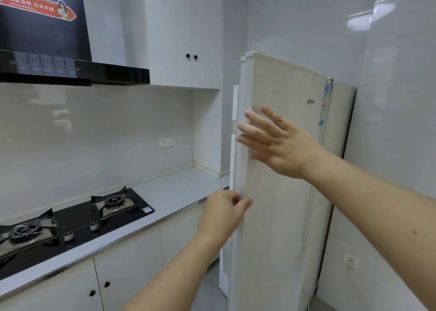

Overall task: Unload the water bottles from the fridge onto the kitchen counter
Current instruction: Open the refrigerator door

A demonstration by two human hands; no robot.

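While my left hand's fingers [238,201] pinch the free edge of the fridge door [283,169] at centre frame, thumb on the front and the rest curled behind it, my right hand [276,143] lies flat on the door face above, fingers straight and spread, gripping nothing. That door stands slightly ajar, and I judge the step to be opening it. I would pull with the left hand [221,214] along the hinge arc and let the right only steady the panel, so the Siemens fridge [339,126] does not rock. No water bottles show; presumably they sit inside. Left of the fridge, the pale desk [179,192] offers bare space beside the black gas hob [77,218]. White cabinets [184,34] and a range hood [70,67] fill the upper left.
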